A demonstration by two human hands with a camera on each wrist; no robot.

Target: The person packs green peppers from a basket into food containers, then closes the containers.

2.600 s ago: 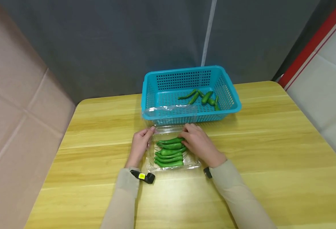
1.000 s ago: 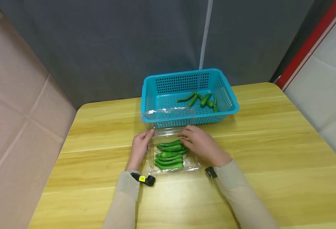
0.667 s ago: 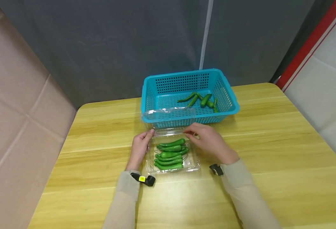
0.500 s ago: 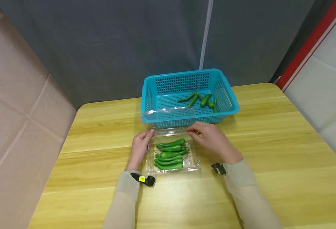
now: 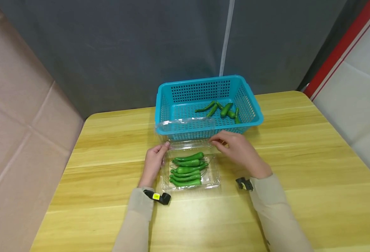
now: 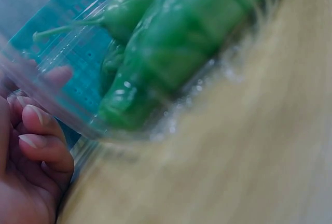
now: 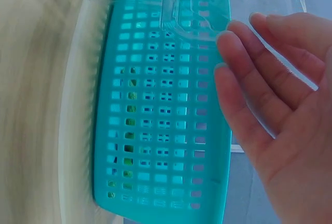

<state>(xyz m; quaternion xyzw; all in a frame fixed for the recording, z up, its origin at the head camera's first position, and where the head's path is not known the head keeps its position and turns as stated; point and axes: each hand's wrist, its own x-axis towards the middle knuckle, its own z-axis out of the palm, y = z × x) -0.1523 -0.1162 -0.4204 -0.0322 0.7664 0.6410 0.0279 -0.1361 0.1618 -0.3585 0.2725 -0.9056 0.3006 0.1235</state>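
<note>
A clear plastic clamshell container (image 5: 212,179) lies on the table with its lid (image 5: 185,121) raised against the blue basket. Inside, several green chili peppers (image 5: 186,169) lie crosswise in a row. My left hand (image 5: 153,161) pinches the container's left edge near the hinge, its fingers curled under the rim in the left wrist view. At the hinge's right end is my right hand (image 5: 237,149). The right wrist view has its slightly bent fingers (image 7: 249,63) beside the clear rim, with no pepper between them. A thin stem points right from the farthest pepper.
The blue perforated basket (image 5: 249,124) stands right behind the container, with several more green chili peppers (image 5: 226,110) in it, mostly on its right side. A wooden table (image 5: 109,140) spreads out on both sides. A dark grey curtain (image 5: 125,52) hangs behind.
My right hand has left the farthest pepper and moved right and away from me to the hinge's right end, uncovering the pepper's end and stem. My left hand keeps its place.
</note>
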